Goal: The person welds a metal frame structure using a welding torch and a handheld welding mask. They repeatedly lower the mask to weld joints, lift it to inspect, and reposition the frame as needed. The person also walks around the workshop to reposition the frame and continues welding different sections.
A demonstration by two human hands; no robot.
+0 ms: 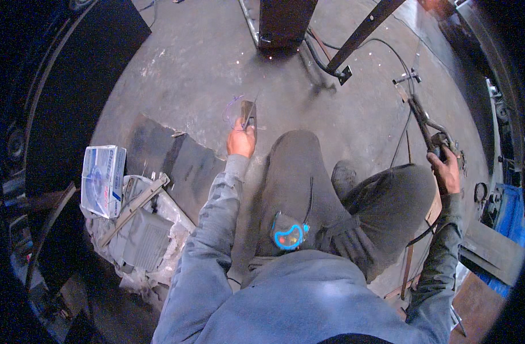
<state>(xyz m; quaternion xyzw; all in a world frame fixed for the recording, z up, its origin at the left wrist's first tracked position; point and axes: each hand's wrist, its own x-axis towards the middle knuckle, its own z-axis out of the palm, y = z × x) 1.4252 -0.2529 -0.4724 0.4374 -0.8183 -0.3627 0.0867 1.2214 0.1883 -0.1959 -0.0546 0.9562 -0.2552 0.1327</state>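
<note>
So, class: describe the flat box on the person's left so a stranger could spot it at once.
Start at the crumpled grey sheeting on the concrete floor, left of the person's left hand. On its far-left edge lies the box: flat, white and blue, the only printed carton there.

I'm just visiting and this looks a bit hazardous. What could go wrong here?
The left hand grips a small metal piece bare, so its edges might cut. The right hand holds a long clamp-like tool whose cable trails across the floor, a possible snag. The person crouches among metal frame bars, so a knock seems possible.
</note>
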